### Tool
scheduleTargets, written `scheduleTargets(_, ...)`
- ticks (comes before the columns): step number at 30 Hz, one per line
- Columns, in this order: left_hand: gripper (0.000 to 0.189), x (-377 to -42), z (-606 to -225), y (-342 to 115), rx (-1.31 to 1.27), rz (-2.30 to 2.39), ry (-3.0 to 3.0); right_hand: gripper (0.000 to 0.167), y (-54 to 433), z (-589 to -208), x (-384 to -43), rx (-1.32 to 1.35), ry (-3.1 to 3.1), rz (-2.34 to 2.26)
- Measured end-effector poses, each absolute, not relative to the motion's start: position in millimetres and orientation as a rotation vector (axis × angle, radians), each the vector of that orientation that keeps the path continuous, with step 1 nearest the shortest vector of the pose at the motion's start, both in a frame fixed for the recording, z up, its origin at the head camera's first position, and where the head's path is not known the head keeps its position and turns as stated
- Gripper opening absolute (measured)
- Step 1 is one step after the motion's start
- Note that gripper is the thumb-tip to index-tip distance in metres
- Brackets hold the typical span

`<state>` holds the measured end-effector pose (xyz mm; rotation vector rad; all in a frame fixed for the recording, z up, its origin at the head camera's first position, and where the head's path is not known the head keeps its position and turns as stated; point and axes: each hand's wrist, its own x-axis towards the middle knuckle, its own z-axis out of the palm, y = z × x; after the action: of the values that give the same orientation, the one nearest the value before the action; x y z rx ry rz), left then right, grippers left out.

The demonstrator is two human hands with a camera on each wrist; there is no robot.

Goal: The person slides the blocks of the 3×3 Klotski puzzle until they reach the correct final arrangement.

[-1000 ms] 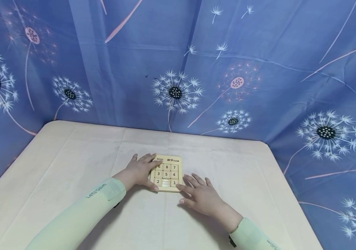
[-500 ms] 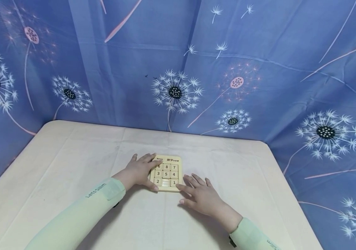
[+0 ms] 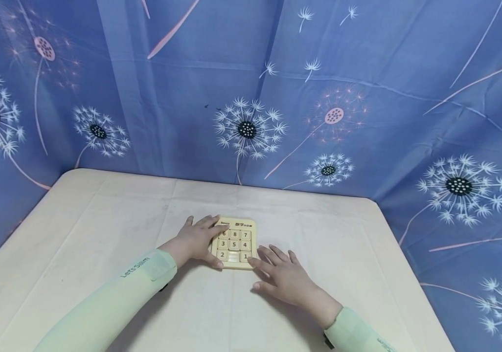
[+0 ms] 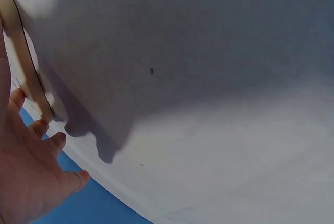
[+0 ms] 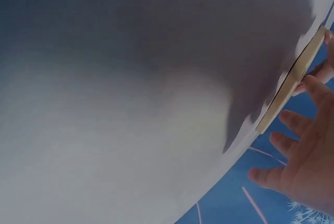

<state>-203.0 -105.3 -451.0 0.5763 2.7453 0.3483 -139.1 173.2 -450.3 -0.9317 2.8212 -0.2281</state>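
Note:
A pale yellow number sliding puzzle [image 3: 234, 244] lies flat on the table. Its rows read 6 8 7, then 3 5 4, then 2, a gap [image 3: 234, 256] and 1. My left hand [image 3: 195, 241] holds the puzzle along its left side, thumb at the lower left corner, index finger over the top left, other fingers near the upper corner. My right hand [image 3: 284, 275] lies at the lower right, fingers spread, the index fingertip right at the edge beside tile 1. In the right wrist view the puzzle's edge [image 5: 292, 80] shows beyond the fingers.
A cream cloth covers the table [image 3: 114, 210]. Blue curtains [image 3: 180, 112] with dandelion prints hang behind it and at both sides. Both forearms wear pale green sleeves [image 3: 114, 298].

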Motion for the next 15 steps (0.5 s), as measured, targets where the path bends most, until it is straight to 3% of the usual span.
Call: scheduleTargets(15, 0.114, -202, -450, -106, 0.585, 0.356, 2.741, 0.06, 142, -448, -146, -1.004, 2.791, -0.222)
